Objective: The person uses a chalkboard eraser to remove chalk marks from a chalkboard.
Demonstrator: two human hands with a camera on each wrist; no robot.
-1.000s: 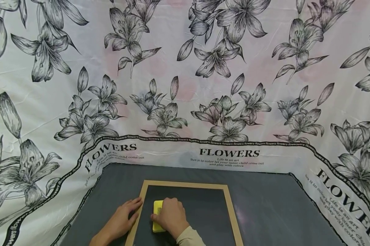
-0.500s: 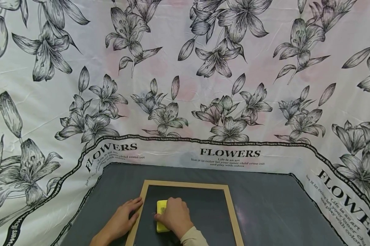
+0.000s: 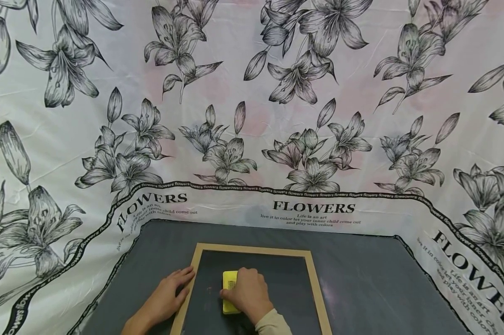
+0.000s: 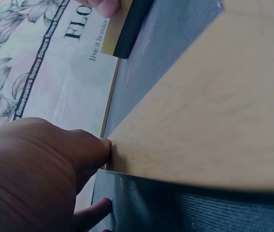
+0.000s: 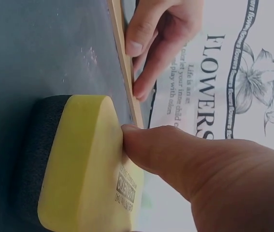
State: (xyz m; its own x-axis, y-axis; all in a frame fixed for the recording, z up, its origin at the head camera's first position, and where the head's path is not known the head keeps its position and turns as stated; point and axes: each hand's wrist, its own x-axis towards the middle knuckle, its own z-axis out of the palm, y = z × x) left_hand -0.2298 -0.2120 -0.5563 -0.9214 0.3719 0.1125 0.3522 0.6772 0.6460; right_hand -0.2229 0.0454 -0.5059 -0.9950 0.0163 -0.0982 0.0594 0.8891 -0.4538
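A yellow board eraser (image 3: 228, 280) with a black felt underside lies felt down on a small blackboard (image 3: 279, 284) with a light wooden frame (image 3: 256, 249). My right hand (image 3: 252, 292) grips the eraser from above, its thumb (image 5: 151, 147) along the near side in the right wrist view. My left hand (image 3: 168, 294) rests at the frame's left side, fingertips touching the outer edge of the wood (image 4: 199, 121). Faint pinkish chalk marks (image 5: 89, 57) show on the board between the eraser and the left side of the frame.
The blackboard lies on a dark grey tabletop (image 3: 369, 279). A white cloth (image 3: 231, 214) printed with black lilies and the word FLOWERS rises behind and along both sides of the table.
My right hand has slid the eraser a short way to the right across the blackboard, away from the frame's left side. My left hand has stayed in place on the frame.
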